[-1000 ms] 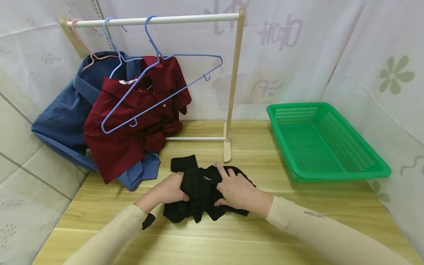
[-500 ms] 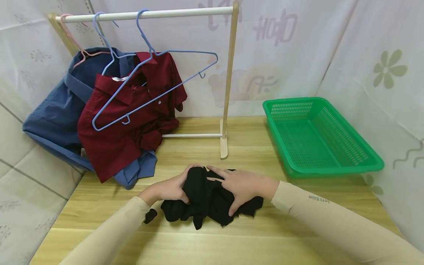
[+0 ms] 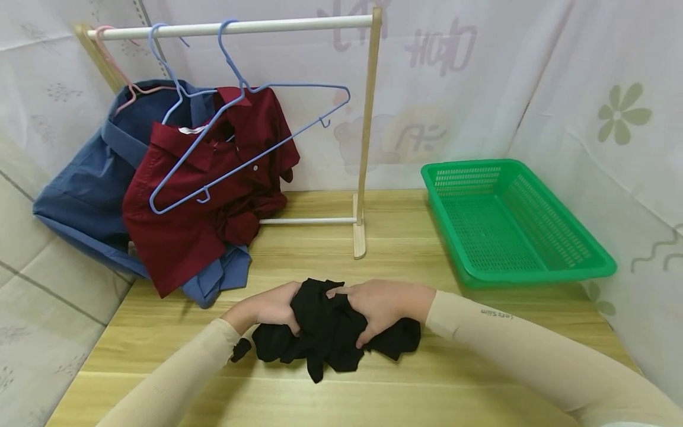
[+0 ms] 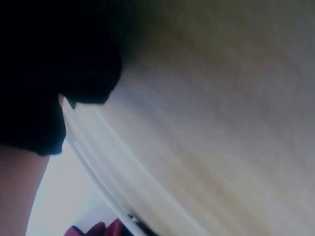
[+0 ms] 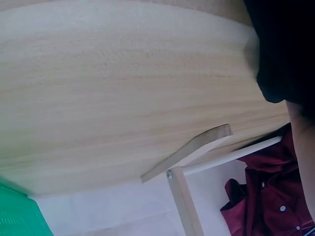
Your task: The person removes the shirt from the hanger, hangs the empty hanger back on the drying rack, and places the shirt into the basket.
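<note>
Black garment [image 3: 331,335] lay bunched on the table [image 3: 373,385], gripped by curled left hand [image 3: 267,308] and right hand [image 3: 381,302].

A wooden garment rack [image 3: 364,130] stands at the back of the counter [image 3: 405,391], carrying a blue shirt [image 3: 85,190], a dark red shirt [image 3: 203,201] and an empty blue hanger [image 3: 277,118]. A green basket [image 3: 587,255] sits well apart to the right.

Hands [image 3: 325,305] bunched black garment [image 3: 331,335] tighter, dragged nearer.
</note>
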### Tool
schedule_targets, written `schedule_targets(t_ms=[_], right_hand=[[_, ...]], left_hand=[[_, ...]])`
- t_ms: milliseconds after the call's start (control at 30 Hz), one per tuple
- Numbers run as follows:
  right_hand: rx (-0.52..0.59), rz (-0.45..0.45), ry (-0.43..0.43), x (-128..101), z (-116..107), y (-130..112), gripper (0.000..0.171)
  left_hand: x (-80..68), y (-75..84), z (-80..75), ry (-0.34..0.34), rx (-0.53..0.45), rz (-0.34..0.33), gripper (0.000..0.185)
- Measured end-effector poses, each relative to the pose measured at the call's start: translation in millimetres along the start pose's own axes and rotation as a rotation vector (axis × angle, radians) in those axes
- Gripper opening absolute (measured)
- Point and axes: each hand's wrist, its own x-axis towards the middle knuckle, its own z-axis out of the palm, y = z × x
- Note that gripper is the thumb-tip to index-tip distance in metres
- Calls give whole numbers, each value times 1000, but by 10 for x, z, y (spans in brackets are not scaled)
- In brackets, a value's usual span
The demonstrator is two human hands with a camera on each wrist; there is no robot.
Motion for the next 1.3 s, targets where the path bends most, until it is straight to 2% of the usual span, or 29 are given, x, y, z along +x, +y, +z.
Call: schedule_targets(t_ms=[67, 133, 167, 233, 300, 367, 400, 467, 533, 600, 700, 767, 833, 900, 967, 1000, 1100, 1200, 1300], right_hand=[[-7, 17, 16, -20, 21, -20, 93], [-28, 32, 45, -41, 41, -45, 84], [-45, 39, 61, -48, 50, -58, 84], [-93, 44, 91, -58, 63, -91, 76], [-142, 36, 128, -64, 65, -121, 65], [-149, 35, 143, -47, 65, -151, 66], [-135, 41, 143, -40, 63, -159, 71], [-44, 56, 143, -36, 50, -151, 85], [98, 72, 141, -38, 40, -113, 96], [258, 75, 145, -46, 24, -56, 99], [463, 82, 140, -65, 16, 45, 88], [556, 102, 124, -84, 32, 106, 81], [612, 127, 110, -102, 56, 149, 77], [622, 137, 114, -117, 70, 153, 73], [551, 156, 133, -123, 95, 119, 74], [481, 167, 148, -125, 109, 88, 76], [189, 219, 180, -161, 145, -14, 94], [-77, 263, 218, -207, 198, -111, 116], [-204, 271, 286, -269, 260, -182, 124]], left_hand=[[-22, 59, -17, 5, 73, 33, 90], [-78, 183, -14, 49, 215, 54, 108], [-118, 262, 2, 86, 327, 64, 116], [-217, 442, 76, 183, 610, 70, 127], [-325, 603, 204, 284, 937, 88, 123], [-423, 671, 356, 368, 1223, 141, 108], [-461, 678, 427, 404, 1329, 174, 98], [-516, 638, 533, 462, 1457, 243, 82], [-545, 559, 582, 486, 1471, 261, 79], [-558, 476, 577, 456, 1374, 245, 86], [-546, 354, 533, 304, 1112, 170, 103], [-501, 279, 518, 204, 986, 118, 109], [-436, 232, 515, 148, 952, 67, 114], [-346, 196, 516, 142, 997, 44, 122], [-259, 194, 500, 147, 1041, 14, 128], [-222, 199, 486, 149, 1053, 1, 129], [-114, 238, 437, 136, 1045, -16, 127], [-71, 267, 402, 120, 1005, -14, 125], [-74, 254, 394, 105, 972, -9, 127]])
